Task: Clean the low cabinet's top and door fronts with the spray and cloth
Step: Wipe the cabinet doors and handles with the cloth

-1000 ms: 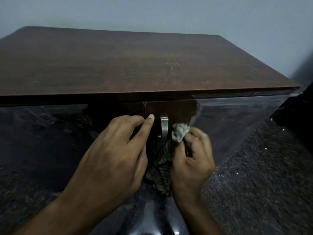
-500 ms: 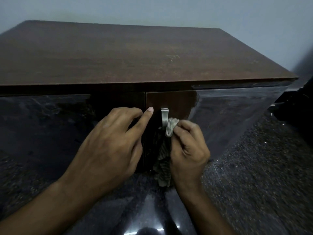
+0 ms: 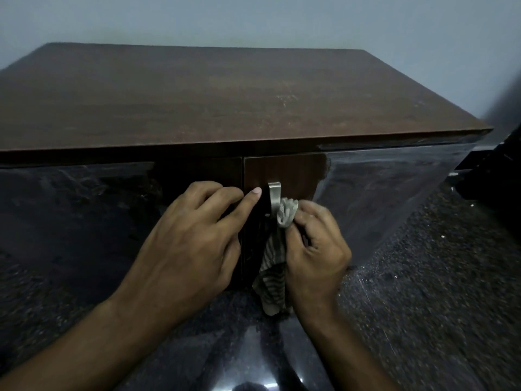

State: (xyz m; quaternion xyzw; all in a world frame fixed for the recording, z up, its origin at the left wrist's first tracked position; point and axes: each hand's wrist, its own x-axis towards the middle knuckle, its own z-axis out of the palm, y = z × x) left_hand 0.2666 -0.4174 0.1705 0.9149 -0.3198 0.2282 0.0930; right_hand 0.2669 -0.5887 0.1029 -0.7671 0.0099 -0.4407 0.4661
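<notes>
The low cabinet (image 3: 225,97) has a brown wood-grain top with a sharp front edge overhanging two glossy dark door fronts, and a pale wall sits right behind it. The top has faint scuffs toward the right. One metal handle (image 3: 273,197) sits near the seam between the doors. The right hand (image 3: 315,249) pinches one striped cloth (image 3: 275,266) bunched up against the handle, with the rest of it hanging down. The left hand (image 3: 191,241) is just beside it, fingers curled at the left door's edge and index fingertip touching the right door. Speckled dark floor runs to the right, with something black at the far right edge.
</notes>
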